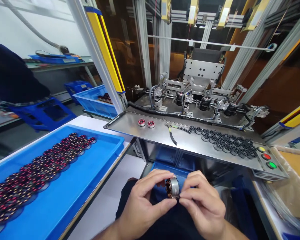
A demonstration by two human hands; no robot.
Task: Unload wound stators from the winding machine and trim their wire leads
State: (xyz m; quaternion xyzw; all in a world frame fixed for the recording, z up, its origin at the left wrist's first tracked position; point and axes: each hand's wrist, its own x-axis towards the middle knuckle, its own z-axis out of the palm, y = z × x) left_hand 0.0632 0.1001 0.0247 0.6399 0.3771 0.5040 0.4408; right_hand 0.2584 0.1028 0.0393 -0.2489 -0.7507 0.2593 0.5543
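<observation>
A motor stator (174, 187) with copper windings and a silver outer ring stands on edge above my lap. My left hand (146, 196) grips it between the thumb below and the fingers above. My right hand (205, 203) is closed in a pinch at the ring's lower right edge, where a thin wire of the stator runs to the fingertips. On the metal ledge ahead lie two red-and-silver stators (146, 123) and cutting pliers (176, 130) with black and green handles.
Many dark stators with red and copper parts lie in a blue tray (90, 180) at left. Black ring-shaped parts (227, 141) crowd the ledge's right, beside control buttons (266, 156). A winding machine (202, 86) stands behind. Another person (12, 73) sits far left.
</observation>
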